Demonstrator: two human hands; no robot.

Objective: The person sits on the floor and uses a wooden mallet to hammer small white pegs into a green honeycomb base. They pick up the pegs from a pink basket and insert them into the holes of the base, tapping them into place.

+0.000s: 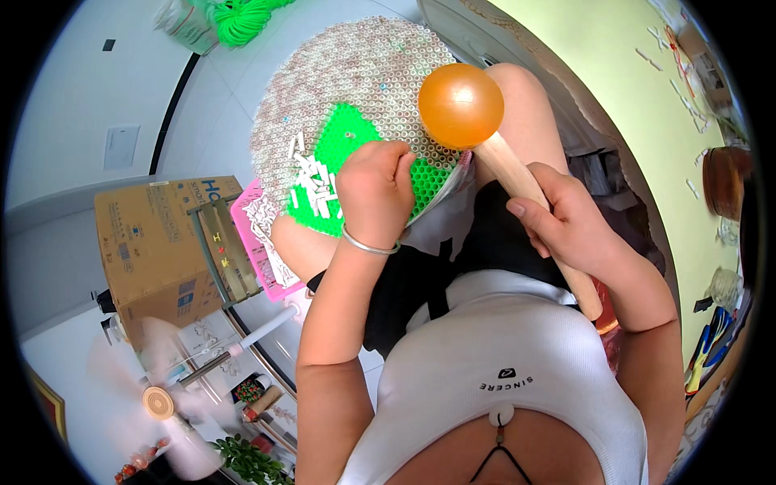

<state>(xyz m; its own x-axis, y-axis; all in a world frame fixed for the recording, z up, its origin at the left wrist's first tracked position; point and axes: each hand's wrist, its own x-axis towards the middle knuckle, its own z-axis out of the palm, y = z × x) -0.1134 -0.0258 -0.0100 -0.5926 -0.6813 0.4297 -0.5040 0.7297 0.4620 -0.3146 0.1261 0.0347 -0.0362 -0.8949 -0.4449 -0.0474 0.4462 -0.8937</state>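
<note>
My right hand [562, 214] is wrapped round the wooden handle of a mallet [461, 107] with an orange ball head. The mallet slants up and left, its head over the edge of a wide round bundle of small tubes [323, 85] packed together with their open ends up. My left hand [373, 190] is closed over a green honeycomb-patterned piece [343, 129] that lies on the near part of the bundle; whatever its fingers hold is hidden. Loose short white sticks [315, 186] are scattered on the green piece, left of that hand.
Left of my knee stands a pink basket [252, 250] with white pieces, by a large cardboard box [153, 250]. A spinning fan [158, 402] is at lower left. Green cord [242, 20] lies at the top. On the right, a pale yellow-green table [622, 73] holds scattered sticks and a brown container [723, 182].
</note>
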